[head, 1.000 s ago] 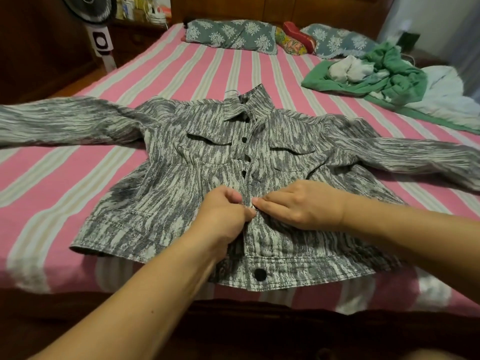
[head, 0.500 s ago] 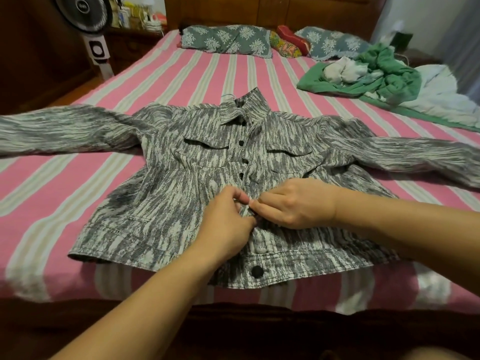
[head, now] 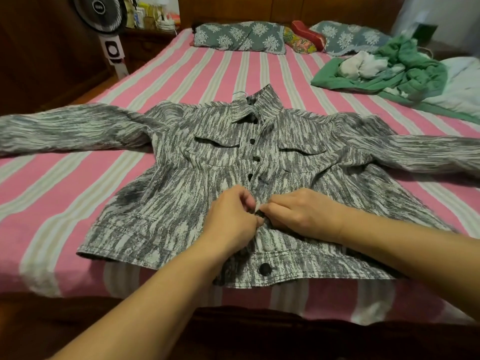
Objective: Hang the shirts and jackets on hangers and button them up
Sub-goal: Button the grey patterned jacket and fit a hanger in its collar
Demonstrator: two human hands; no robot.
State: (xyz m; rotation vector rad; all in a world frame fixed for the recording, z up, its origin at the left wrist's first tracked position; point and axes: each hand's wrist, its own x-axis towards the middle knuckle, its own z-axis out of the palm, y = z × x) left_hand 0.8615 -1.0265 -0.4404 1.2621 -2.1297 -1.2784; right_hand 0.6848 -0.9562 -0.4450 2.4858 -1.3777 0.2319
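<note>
A wide bed point(head: 181, 74) covered in a pink and pale-striped sheet fills the room, backed by a dark wooden headboard point(head: 311, 9). Two grey-blue floral pillows point(head: 239, 36) lie at its head. A black pedestal fan point(head: 102, 14) stands at the left, before a cluttered wooden side cabinet point(head: 145, 45). Lighting is dim and warm.

jacket point(head: 197, 193): grey-white streaked, black buttons | bedsheet point(head: 78, 183): pink, white and pale-grey stripes | pillows point(head: 239, 36): teal, white floral print | clothes heap point(head: 405, 66): green and white | fan point(head: 100, 11): black
</note>
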